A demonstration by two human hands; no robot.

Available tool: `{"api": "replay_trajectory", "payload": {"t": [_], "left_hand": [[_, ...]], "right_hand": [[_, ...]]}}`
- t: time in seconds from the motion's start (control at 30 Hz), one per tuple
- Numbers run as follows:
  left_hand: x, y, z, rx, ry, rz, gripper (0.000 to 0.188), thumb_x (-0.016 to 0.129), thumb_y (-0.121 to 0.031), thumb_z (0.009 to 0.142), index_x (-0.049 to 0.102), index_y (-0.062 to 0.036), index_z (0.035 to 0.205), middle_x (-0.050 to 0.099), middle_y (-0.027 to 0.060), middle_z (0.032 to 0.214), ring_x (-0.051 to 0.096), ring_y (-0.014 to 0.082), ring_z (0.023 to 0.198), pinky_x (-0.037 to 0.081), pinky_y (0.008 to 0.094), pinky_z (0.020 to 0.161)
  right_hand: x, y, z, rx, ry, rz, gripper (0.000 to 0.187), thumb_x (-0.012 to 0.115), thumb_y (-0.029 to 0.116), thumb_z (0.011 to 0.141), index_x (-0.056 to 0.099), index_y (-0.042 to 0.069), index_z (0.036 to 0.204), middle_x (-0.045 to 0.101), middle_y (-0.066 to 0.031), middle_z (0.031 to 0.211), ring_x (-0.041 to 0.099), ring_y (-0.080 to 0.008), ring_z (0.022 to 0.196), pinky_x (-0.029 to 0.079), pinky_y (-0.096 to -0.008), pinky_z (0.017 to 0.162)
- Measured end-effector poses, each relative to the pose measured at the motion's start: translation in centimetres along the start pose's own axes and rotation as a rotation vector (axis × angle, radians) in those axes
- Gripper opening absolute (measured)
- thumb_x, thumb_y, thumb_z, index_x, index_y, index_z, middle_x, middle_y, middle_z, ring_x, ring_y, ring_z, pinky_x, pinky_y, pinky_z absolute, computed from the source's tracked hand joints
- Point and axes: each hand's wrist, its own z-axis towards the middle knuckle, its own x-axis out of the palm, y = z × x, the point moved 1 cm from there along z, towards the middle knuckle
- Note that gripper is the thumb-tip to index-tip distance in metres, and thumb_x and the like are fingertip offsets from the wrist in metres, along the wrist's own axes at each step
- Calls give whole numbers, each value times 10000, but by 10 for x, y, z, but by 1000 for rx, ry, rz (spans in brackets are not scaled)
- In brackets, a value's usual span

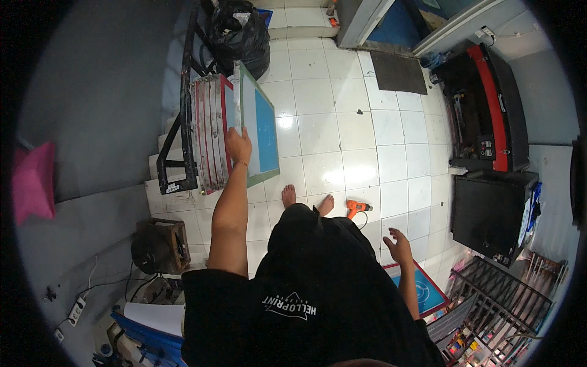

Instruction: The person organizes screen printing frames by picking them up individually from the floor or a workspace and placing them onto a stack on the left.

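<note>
My left hand (239, 145) is closed on the upper edge of a screen printing frame (265, 131) with a blue mesh panel and green tape borders. That frame leans out from several upright screen frames (210, 134) with worn, pale edges, standing in a black metal rack (179, 144). My right hand (400, 246) hangs at my side, fingers apart, holding nothing. Below it, partly covered by my forearm, is a red-bordered blue screen frame (437, 298). An orange heat gun (356, 208) lies on the tiled floor between my feet and my right hand.
A black garbage bag (241, 40) stands beyond the rack. Dark boxy machines, one with a red front strip (489, 107), line the right wall. A dark mat (397, 72) lies by the doorway. A round-fronted box (160, 246) sits at left, with cables nearby.
</note>
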Motion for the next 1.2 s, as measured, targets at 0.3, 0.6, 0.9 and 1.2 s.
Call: {"api": "replay_trajectory", "payload": {"t": [0.3,0.6,0.9,1.2], "left_hand": [[18,24,16,-130,17,88,339,613,-255,893,564,66,986,595,239,982,579,401,958,471,465,831],[27,25,7,-92,-54,249,311,617,-248,881,579,46,975,573,180,973,534,338,978,429,440,877],[43,42,9,29,-114,409,289,654,-263,844,584,-2,948,566,164,967,541,354,941,426,456,840],[82,105,14,213,93,1050,281,528,-193,918,542,-18,1137,522,166,1134,551,318,1002,459,428,803]], "right_hand": [[48,-34,-48,309,126,145,480,694,276,842,569,-15,1203,654,-207,1105,646,-309,1011,510,-385,854],[60,-35,-73,346,55,210,466,693,268,847,576,-18,1196,674,-185,1065,663,-267,976,514,-356,833],[104,-69,-95,405,114,204,516,662,354,862,559,2,1225,669,-184,1071,652,-295,996,503,-400,849],[99,-69,-114,487,46,205,564,651,454,837,584,31,1204,655,-178,1107,619,-355,1023,486,-416,882]]}}
